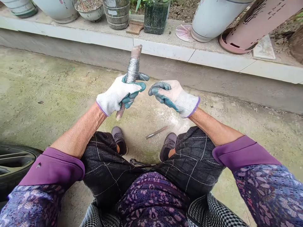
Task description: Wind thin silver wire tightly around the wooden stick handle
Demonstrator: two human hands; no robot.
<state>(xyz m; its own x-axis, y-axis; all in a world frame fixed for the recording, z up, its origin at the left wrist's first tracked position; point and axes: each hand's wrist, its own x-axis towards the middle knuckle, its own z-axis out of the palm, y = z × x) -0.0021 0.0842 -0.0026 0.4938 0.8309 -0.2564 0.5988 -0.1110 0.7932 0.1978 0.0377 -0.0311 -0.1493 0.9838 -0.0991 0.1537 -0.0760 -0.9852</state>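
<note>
My left hand [118, 93], in a white knit glove with a green rubber palm [132, 94], grips a wooden stick [120, 111] upright. Silver wire [132, 70] is wound tightly around the stick's upper part. My right hand [174, 97], in a matching glove, is held just right of the coil with its fingers curled toward it. A thin strand seems to run from the coil toward those fingers, but I cannot tell whether they pinch it.
A short rusty metal rod [156, 132] lies on the concrete between my grey shoes [119, 140]. A dark-handled tool [136, 163] lies by my knees. A black car tyre [14, 164] is at lower left. Ahead, a concrete ledge [163, 50] carries pots and pale cylindrical containers [213, 20].
</note>
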